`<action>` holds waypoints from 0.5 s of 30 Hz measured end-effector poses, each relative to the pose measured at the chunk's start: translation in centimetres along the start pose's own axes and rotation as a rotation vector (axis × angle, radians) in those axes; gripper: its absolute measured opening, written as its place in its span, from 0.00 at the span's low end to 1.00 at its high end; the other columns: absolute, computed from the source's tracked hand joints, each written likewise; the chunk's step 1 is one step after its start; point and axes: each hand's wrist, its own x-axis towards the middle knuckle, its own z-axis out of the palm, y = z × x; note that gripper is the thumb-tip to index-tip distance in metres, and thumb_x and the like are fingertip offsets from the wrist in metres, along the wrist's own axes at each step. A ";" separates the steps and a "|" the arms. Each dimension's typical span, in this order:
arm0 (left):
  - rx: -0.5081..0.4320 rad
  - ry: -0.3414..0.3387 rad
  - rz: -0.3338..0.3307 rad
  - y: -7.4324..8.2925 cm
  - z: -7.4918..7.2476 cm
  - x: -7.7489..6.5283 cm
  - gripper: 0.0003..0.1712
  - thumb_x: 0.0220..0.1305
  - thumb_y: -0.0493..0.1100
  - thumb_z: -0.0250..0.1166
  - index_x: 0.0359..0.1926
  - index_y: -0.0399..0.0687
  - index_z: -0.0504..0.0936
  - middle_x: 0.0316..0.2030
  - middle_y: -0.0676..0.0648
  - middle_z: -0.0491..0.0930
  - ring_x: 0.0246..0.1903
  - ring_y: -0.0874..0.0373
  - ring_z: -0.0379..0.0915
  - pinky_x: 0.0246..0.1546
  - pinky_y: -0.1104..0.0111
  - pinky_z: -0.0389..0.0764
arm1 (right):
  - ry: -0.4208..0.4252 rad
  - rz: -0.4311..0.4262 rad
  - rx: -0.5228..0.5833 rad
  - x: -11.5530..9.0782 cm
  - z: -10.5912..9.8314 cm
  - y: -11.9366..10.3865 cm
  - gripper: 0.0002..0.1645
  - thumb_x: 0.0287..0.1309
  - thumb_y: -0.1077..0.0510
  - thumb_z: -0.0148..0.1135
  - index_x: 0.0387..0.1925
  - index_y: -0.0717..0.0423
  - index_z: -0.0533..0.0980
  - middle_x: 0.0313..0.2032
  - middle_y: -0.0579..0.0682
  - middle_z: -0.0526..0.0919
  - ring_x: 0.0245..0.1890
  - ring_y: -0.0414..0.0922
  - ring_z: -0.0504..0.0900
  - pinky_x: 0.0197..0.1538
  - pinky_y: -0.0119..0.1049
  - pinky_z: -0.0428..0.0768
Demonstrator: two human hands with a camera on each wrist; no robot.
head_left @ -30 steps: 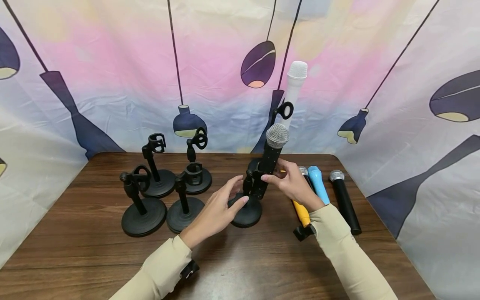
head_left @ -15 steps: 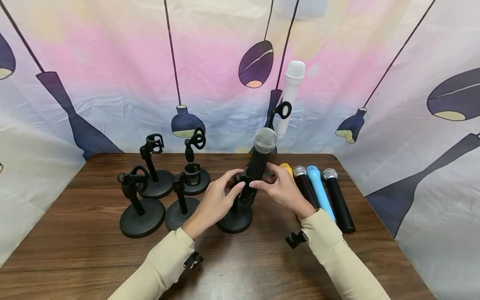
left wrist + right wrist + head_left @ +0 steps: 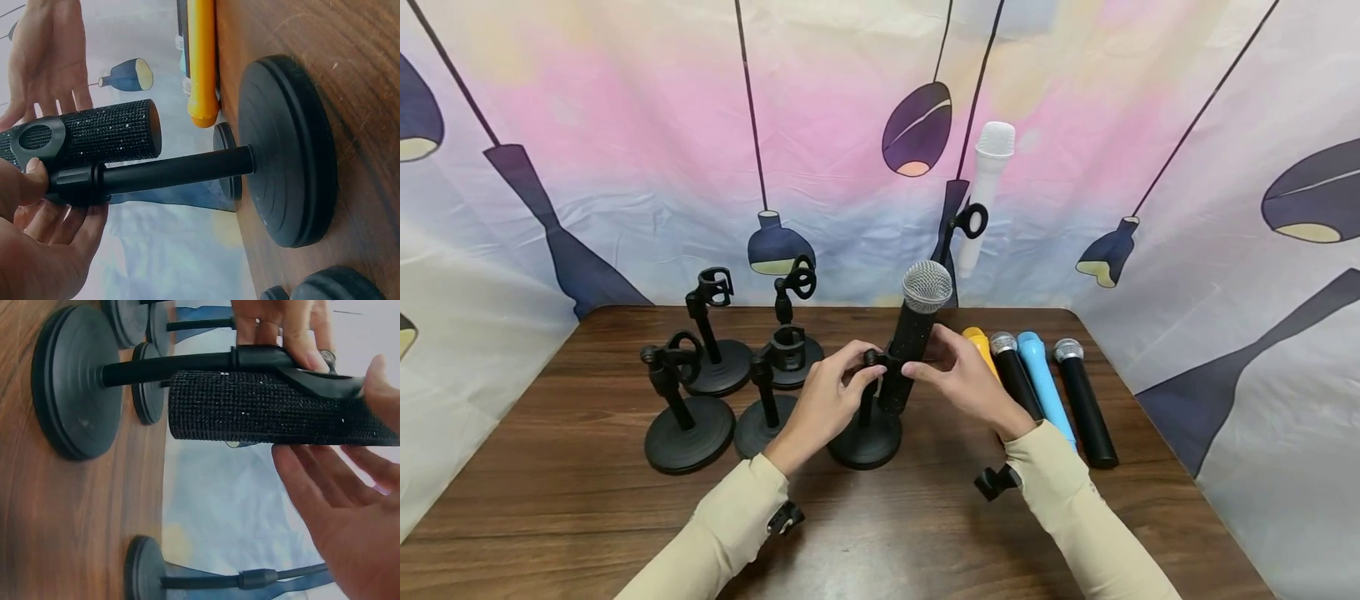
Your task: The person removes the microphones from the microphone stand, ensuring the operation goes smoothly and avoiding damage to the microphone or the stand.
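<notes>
A black glittery microphone (image 3: 913,333) with a silver mesh head sits tilted in the ring clip (image 3: 44,139) of a small black desk stand. Its round base (image 3: 867,443) is on the table. My left hand (image 3: 829,404) pinches the stand just under the clip, thumb against the joint, as the left wrist view shows. From the other side my right hand (image 3: 972,385) holds the microphone, fingers along its body and thumb near the clip. In the right wrist view the microphone's lower end (image 3: 212,406) extends past the clip beside the stand's post (image 3: 169,367).
Several black stands, among them one with an open clip (image 3: 685,433), are grouped at left. A white microphone (image 3: 988,179) leans in a stand at the back. Yellow (image 3: 203,56), black (image 3: 1017,379), blue (image 3: 1045,387) and another black microphone (image 3: 1086,404) lie at right.
The stand and the black microphone have shifted left and slightly nearer. My left hand has closed in from beside the stand to grip it below the clip; my right hand moved along with the microphone.
</notes>
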 end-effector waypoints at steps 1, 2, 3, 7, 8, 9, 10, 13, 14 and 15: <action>0.000 -0.004 -0.002 0.0 0.0 0.0 0.10 0.74 0.44 0.62 0.52 0.51 0.82 0.40 0.52 0.87 0.35 0.54 0.83 0.36 0.62 0.78 | -0.003 -0.011 0.006 0.0 0.0 0.1 0.29 0.65 0.57 0.70 0.63 0.59 0.72 0.53 0.57 0.81 0.53 0.54 0.83 0.53 0.45 0.82; 0.001 -0.007 -0.006 0.0 0.0 0.1 0.10 0.74 0.44 0.62 0.52 0.51 0.82 0.40 0.52 0.87 0.36 0.55 0.83 0.36 0.62 0.79 | -0.006 -0.022 0.020 0.1 -0.1 0.1 0.28 0.66 0.58 0.69 0.64 0.59 0.72 0.54 0.57 0.81 0.54 0.55 0.83 0.54 0.45 0.81; 0.001 -0.011 -0.009 0.0 -0.1 0.1 0.10 0.74 0.44 0.62 0.52 0.51 0.82 0.41 0.51 0.87 0.38 0.54 0.84 0.38 0.61 0.80 | -0.002 -0.038 0.033 0.1 0.0 0.2 0.28 0.66 0.58 0.68 0.64 0.60 0.72 0.55 0.58 0.81 0.55 0.54 0.82 0.54 0.45 0.81; 0.014 -0.019 -0.009 0.0 -0.1 0.2 0.09 0.74 0.44 0.62 0.52 0.52 0.82 0.43 0.52 0.88 0.41 0.61 0.84 0.39 0.60 0.81 | 0.039 -0.095 0.010 0.2 0.2 0.3 0.25 0.66 0.61 0.67 0.62 0.63 0.74 0.53 0.59 0.81 0.53 0.51 0.84 0.53 0.47 0.82; 0.017 -0.020 -0.010 0.0 -0.1 0.2 0.09 0.74 0.45 0.62 0.52 0.52 0.82 0.44 0.52 0.88 0.41 0.62 0.84 0.39 0.60 0.81 | 0.052 -0.104 -0.008 0.2 0.2 0.3 0.24 0.66 0.61 0.67 0.61 0.63 0.74 0.53 0.58 0.82 0.52 0.51 0.84 0.53 0.48 0.82; 0.020 -0.022 -0.010 0.1 -0.1 0.2 0.09 0.74 0.45 0.62 0.52 0.53 0.82 0.44 0.52 0.88 0.42 0.62 0.84 0.39 0.60 0.81 | 0.067 -0.112 -0.036 0.2 0.3 0.2 0.23 0.66 0.61 0.67 0.60 0.63 0.75 0.52 0.58 0.83 0.50 0.50 0.85 0.51 0.49 0.82; 0.022 -0.023 -0.010 0.1 -0.1 0.2 0.09 0.74 0.45 0.62 0.52 0.53 0.82 0.44 0.52 0.88 0.42 0.62 0.84 0.39 0.60 0.81 | 0.077 -0.118 -0.069 0.2 0.3 0.2 0.22 0.67 0.60 0.67 0.59 0.63 0.76 0.51 0.57 0.83 0.48 0.49 0.85 0.50 0.49 0.83; 0.022 -0.022 -0.014 0.1 -0.2 0.1 0.10 0.74 0.46 0.62 0.52 0.52 0.82 0.43 0.52 0.88 0.42 0.62 0.84 0.39 0.59 0.81 | 0.087 -0.137 -0.136 0.2 0.4 0.0 0.21 0.68 0.58 0.66 0.59 0.62 0.75 0.49 0.56 0.84 0.45 0.47 0.85 0.47 0.49 0.83; 0.022 -0.023 -0.016 0.1 -0.2 0.1 0.09 0.74 0.46 0.62 0.51 0.52 0.82 0.43 0.52 0.88 0.43 0.62 0.84 0.39 0.59 0.81 | 0.087 -0.139 -0.148 0.3 0.4 -0.1 0.21 0.69 0.57 0.65 0.59 0.62 0.75 0.49 0.56 0.84 0.44 0.47 0.85 0.47 0.49 0.83; 0.022 -0.025 -0.017 0.2 -0.3 0.0 0.09 0.74 0.46 0.62 0.51 0.53 0.81 0.43 0.52 0.88 0.42 0.62 0.84 0.39 0.60 0.81 | 0.084 -0.141 -0.156 0.3 0.4 -0.1 0.22 0.70 0.57 0.64 0.60 0.62 0.74 0.49 0.56 0.84 0.45 0.46 0.85 0.47 0.48 0.83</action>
